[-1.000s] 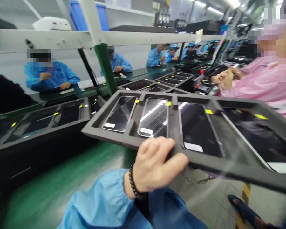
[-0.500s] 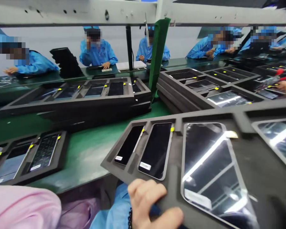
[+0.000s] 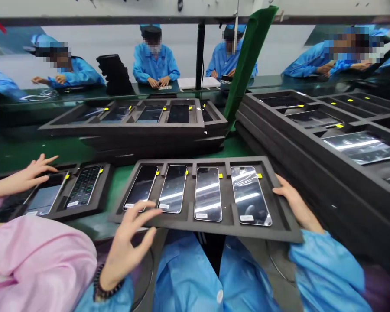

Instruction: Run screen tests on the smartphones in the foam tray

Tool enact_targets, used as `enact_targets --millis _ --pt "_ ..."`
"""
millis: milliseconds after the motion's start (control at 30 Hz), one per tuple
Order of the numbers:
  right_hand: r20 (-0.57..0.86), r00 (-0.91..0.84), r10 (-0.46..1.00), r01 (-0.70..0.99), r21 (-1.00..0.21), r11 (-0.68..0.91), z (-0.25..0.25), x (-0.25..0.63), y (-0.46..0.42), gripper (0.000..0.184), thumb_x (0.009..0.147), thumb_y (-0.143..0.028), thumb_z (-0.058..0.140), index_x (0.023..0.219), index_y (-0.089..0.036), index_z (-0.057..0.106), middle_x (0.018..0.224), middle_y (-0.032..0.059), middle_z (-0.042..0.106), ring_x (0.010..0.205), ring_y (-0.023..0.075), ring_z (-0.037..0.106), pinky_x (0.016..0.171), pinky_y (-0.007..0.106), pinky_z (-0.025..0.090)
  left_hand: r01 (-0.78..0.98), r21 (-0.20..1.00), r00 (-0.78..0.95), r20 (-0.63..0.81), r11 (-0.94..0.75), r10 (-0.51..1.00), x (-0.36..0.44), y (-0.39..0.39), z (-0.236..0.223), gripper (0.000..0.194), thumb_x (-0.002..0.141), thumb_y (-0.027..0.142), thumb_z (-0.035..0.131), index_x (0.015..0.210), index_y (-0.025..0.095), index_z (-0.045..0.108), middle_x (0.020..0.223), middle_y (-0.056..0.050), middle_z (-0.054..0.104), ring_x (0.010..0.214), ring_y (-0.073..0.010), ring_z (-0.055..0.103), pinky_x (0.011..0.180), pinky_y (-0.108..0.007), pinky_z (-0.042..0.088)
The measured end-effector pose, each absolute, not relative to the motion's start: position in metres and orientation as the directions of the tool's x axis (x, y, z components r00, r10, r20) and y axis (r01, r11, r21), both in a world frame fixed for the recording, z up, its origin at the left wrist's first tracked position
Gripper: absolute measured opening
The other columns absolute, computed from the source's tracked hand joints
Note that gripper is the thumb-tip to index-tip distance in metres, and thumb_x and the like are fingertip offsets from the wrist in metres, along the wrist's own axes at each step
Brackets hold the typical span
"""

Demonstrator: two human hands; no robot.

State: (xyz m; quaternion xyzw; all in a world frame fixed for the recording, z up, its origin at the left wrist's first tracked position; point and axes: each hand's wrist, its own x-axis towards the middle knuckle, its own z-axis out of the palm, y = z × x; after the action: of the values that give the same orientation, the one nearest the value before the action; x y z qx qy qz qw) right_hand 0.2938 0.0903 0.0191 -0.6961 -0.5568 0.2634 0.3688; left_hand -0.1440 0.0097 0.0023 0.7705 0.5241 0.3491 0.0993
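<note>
A black foam tray (image 3: 178,223) sits in front of me with several phone screens (image 3: 208,195) in its slots. Each screen carries a yellow tab and a white label. My left hand (image 3: 126,247), a dark bead bracelet at its wrist, is at the tray's front left edge with fingers spread, close to the leftmost screens. Whether its fingertips touch the tray I cannot tell. My right hand (image 3: 297,206) grips the tray's right edge, its thumb over the rim and its other fingers partly hidden.
A co-worker's hand (image 3: 26,177), below a pink sleeve (image 3: 52,251), reaches over another tray (image 3: 100,190) on my left. Stacked trays stand behind (image 3: 156,138) and on the right (image 3: 312,182). A green post (image 3: 251,60) rises between them. People in blue work across the bench.
The tray has moved down from close before my view and now lies lower and flatter. My left hand has loosened from its front edge. My right hand and the co-worker's hand have come into view.
</note>
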Motion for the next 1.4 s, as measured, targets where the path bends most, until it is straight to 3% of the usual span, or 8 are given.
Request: enact_targets --millis 100,233,500,700,833,1033,1267,1400 --pt "-0.074 0.236 0.969 0.591 -0.78 -0.204 -0.009 0.297 0.095 0.061 0.079 -0.046 0.059 0.133 -0.017 0.061 0.129 0.0125 0.07 0.119 0.0348 0.066 0.105 0.044 0.051 0.885 0.462 -0.098 0.323 -0.067 0.941 -0.174 0.045 -0.014 0.048 0.094 0.041 0.045 0.132 0.014 0.057 0.133 -0.017 0.056 0.128 -0.0319 0.051 0.111 -0.049 0.042" --pt "0.015 0.202 0.979 0.59 -0.8 -0.11 -0.027 0.302 0.104 0.059 0.084 -0.055 0.057 0.13 -0.019 0.063 0.131 0.0122 0.069 0.122 0.0347 0.065 0.11 0.051 0.047 0.889 0.297 -0.407 0.164 0.349 0.898 -0.19 0.081 -0.039 0.063 0.094 0.044 0.034 0.139 0.002 0.049 0.122 -0.026 0.06 0.115 -0.0398 0.056 0.1 -0.057 0.047" --pt "0.17 0.203 0.964 0.334 -0.938 0.095 -0.033 0.296 0.127 0.062 0.084 -0.055 0.067 0.137 -0.022 0.062 0.135 0.0084 0.067 0.121 0.0304 0.067 0.108 0.047 0.053 0.725 0.523 -0.644 0.284 0.448 0.71 -0.191 0.04 -0.037 0.056 0.093 0.053 0.04 0.129 0.015 0.058 0.126 -0.019 0.064 0.119 -0.039 0.059 0.1 -0.055 0.049" --pt "0.39 0.154 0.908 0.441 -0.849 0.29 -0.008 0.27 0.189 0.062 0.09 -0.052 0.059 0.142 -0.019 0.056 0.145 0.0094 0.06 0.137 0.0289 0.054 0.12 0.047 0.039 0.635 0.703 -0.712 0.374 0.32 0.594 -0.202 0.079 -0.026 0.04 0.088 0.044 0.053 0.119 0.019 0.058 0.123 -0.011 0.065 0.119 -0.0346 0.06 0.107 -0.056 0.045" --pt "0.446 0.148 0.883 0.477 -0.814 0.331 0.005 0.257 0.227 0.07 0.088 -0.057 0.056 0.142 -0.013 0.055 0.141 0.0143 0.062 0.133 0.0298 0.058 0.116 0.046 0.043 0.604 0.746 -0.746 0.404 0.281 0.53 -0.195 0.108 -0.03 0.04 0.087 0.038 0.05 0.118 0.012 0.053 0.119 -0.016 0.064 0.113 -0.0327 0.061 0.104 -0.053 0.048" --pt "0.47 0.111 0.876 0.516 -0.78 0.353 0.0 0.261 0.241 0.065 0.092 -0.059 0.05 0.144 -0.019 0.051 0.145 0.0094 0.059 0.136 0.0264 0.055 0.117 0.043 0.042 0.611 0.762 -0.732 0.439 0.216 0.521 -0.195 0.099 -0.04 0.031 0.091 0.043 0.052 0.114 0.022 0.05 0.121 -0.008 0.06 0.114 -0.0345 0.06 0.101 -0.057 0.05" --pt "0.601 0.144 0.786 0.717 -0.611 0.335 0.004 0.244 0.213 0.059 0.095 -0.045 0.046 0.147 -0.018 0.041 0.148 0.0157 0.052 0.136 0.0268 0.052 0.113 0.047 0.045 0.878 0.476 -0.448 0.782 0.05 0.434 -0.141 0.105 -0.013 0.043 0.093 0.03 0.052 0.134 0.021 0.051 0.138 -0.013 0.054 0.132 -0.0386 0.048 0.113 -0.063 0.037" --pt "0.568 0.132 0.812 0.841 -0.498 0.211 0.001 0.217 0.185 0.071 0.082 -0.052 0.068 0.14 -0.019 0.046 0.161 0.0195 0.029 0.148 0.036 0.034 0.116 0.056 0.037 0.893 0.31 -0.012 0.742 -0.327 0.67 -0.062 0.133 0.013 0.054 0.093 0.03 0.053 0.144 0.013 0.044 0.139 -0.02 0.054 0.136 -0.0324 0.048 0.117 -0.051 0.037"
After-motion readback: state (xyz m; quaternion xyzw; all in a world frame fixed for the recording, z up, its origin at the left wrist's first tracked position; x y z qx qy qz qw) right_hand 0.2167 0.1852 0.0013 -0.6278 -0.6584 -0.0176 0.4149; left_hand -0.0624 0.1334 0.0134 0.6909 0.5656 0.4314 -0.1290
